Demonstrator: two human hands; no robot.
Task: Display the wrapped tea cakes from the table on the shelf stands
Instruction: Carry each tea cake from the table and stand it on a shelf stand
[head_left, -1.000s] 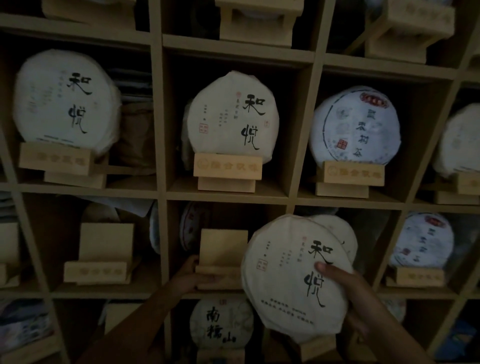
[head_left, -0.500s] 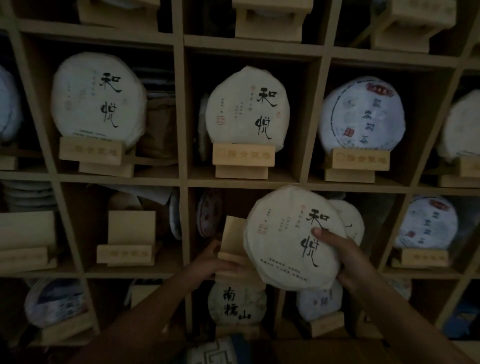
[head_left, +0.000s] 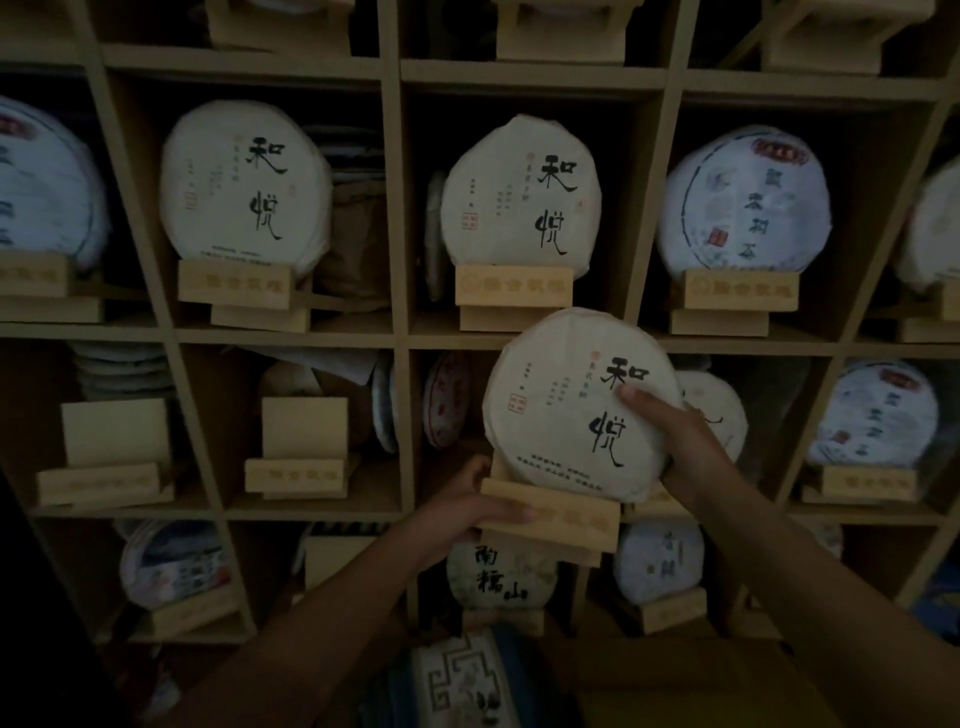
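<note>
We are seating the round, cream paper-wrapped tea cake with black brush characters (head_left: 576, 405) on the pale wooden display stand (head_left: 553, 512) in the middle cubby of the wooden shelf (head_left: 400, 340). Our right hand (head_left: 680, 441) grips the cake's right edge, thumb across the face and fingers hidden behind. Our left hand (head_left: 462, 506) holds the stand's left end, thumb along its front lip. The cake's lower rim appears to sit just behind that lip, though the stand looks tilted and drawn forward from the cubby. To do this well, we should keep the stand pinned level, let the cake lean back against the upright board, turn it until the characters read straight like the cake above (head_left: 522, 195), then slide both back together.
</note>
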